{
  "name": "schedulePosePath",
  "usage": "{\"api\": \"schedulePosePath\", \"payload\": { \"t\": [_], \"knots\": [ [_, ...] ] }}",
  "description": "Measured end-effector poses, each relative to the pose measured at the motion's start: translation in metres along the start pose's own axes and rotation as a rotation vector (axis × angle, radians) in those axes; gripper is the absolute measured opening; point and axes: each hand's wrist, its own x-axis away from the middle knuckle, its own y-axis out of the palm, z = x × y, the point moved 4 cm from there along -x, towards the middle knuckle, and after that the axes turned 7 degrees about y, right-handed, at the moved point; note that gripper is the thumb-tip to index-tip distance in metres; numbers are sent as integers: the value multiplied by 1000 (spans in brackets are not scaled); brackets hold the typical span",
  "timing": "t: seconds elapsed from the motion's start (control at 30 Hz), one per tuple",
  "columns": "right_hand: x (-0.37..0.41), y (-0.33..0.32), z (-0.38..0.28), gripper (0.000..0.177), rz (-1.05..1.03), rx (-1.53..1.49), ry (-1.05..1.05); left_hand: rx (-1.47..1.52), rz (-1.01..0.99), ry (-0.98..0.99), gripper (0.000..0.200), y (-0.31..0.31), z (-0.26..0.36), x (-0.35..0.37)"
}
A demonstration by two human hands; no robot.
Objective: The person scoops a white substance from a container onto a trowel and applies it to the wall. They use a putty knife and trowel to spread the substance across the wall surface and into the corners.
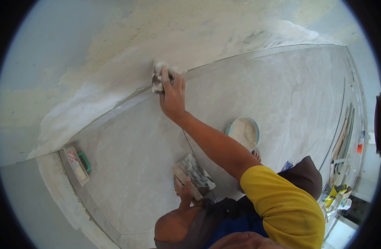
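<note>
At the foot of the wall [128, 66], my right hand [174, 96] grips a putty-smeared scraper [157, 79], blurred by motion. Its blade is at the wet, pale putty just above the skirting strip. Lower down, over the tiled floor [132, 182], my left hand [183, 191] is closed around the light-coloured back of a wide putty knife [196, 172]. Grey-white putty is smeared across that broad metal blade. To the right of my forearm stands a round bucket [257, 128] holding pale, creamy putty [243, 132].
A trowel with a green handle [84, 162] lies by the left skirting. Toes [257, 155] show beside the bucket. Long strips [347, 133], an orange-capped item [360, 145] and yellow items [330, 195] lie along the right side.
</note>
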Motion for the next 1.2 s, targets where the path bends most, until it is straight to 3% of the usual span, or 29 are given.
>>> {"api": "schedulePosePath", "payload": {
  "t": [0.07, 0.1, 0.13, 0.2, 0.27, 0.33, 0.37, 0.43, 0.5, 0.57, 0.67, 0.77, 0.87, 0.93, 1.03, 1.13, 1.17, 1.2],
  "knots": [
    [8, -10, 6, 72, -85, -37, -185, 41, -9, -4, 61, -1, -1, 1],
    [4, -15, 23, 71, 21, -6, -193, 32, -16, 19, 61, 0, 1, 0],
    [-17, -38, 31, 71, 62, 8, -153, 24, -21, 41, 62, 1, 3, 0],
    [-64, -71, 69, 57, 399, 159, -43, -1, -18, 22, 62, 0, -4, 2],
    [-116, -108, 103, 48, 532, 65, 244, -28, -11, 14, 62, -1, -3, 0],
    [-148, -127, 106, 31, 612, -55, 244, -68, 2, 45, 62, -1, 8, 1],
    [-146, -120, 100, 31, 612, -62, 246, -71, 7, 48, 62, -1, 8, 1],
    [-130, -94, 66, 35, 592, 247, 6, -64, 22, 31, 63, 0, 5, 1],
    [-83, -37, 35, 54, 456, 190, 34, -52, 12, 42, 62, 1, 8, 1],
    [-32, -2, -19, 70, 183, 21, -46, -46, -3, 48, 62, 2, 8, 2],
    [17, 23, -46, 72, -94, -41, -48, 16, 16, 30, 62, 3, 8, 1],
    [29, 16, -32, 69, -143, -111, -117, 81, -9, 17, 61, 3, 10, 1],
    [-11, -27, 25, 62, 155, -58, -51, 75, 3, 48, 60, 1, -2, 2],
    [-47, -65, 81, 46, 395, 87, 106, 69, -6, 72, 61, 2, 4, 0],
    [-82, -99, 142, 37, 504, -28, 416, 29, -4, 83, 62, 1, 11, 0],
    [-66, -58, 152, 27, 451, 26, 342, 12, 0, 39, 62, 2, 20, 1],
    [-51, -35, 124, 29, 448, 216, 151, 7, -4, 38, 62, 2, 17, 2],
    [-32, -12, 92, 33, 464, 266, 118, 18, -3, 63, 61, 2, 13, 1]
  ]
}}
